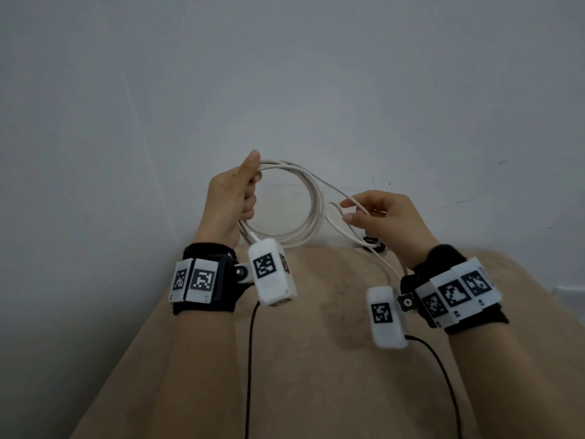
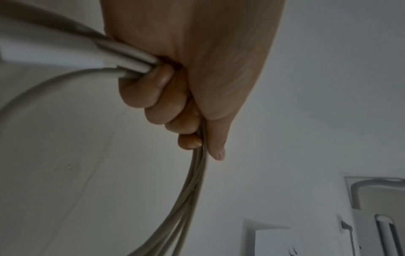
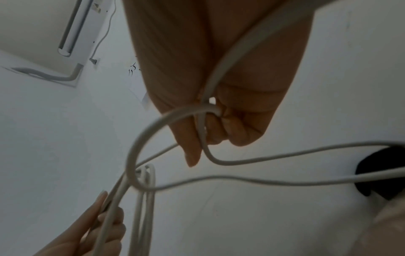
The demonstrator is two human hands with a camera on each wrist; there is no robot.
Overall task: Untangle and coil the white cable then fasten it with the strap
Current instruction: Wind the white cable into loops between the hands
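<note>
The white cable (image 1: 311, 198) hangs in round loops in front of a pale wall. My left hand (image 1: 232, 198) grips the gathered loops, fingers curled round them and thumb on top; the left wrist view shows the strands (image 2: 136, 64) running through that fist (image 2: 166, 97). My right hand (image 1: 383, 217) holds the loose strand, which runs between thumb and curled fingers. In the right wrist view that strand (image 3: 210, 83) crosses the palm of the right hand (image 3: 219, 128) and loops back. A black strap (image 1: 373, 243) lies partly hidden below the right hand.
A beige cushioned surface (image 1: 316, 343) fills the lower half of the head view, with black camera cords across it. The pale wall (image 1: 285, 74) stands close behind the cable. A wall-mounted unit (image 3: 43, 31) shows in the wrist views.
</note>
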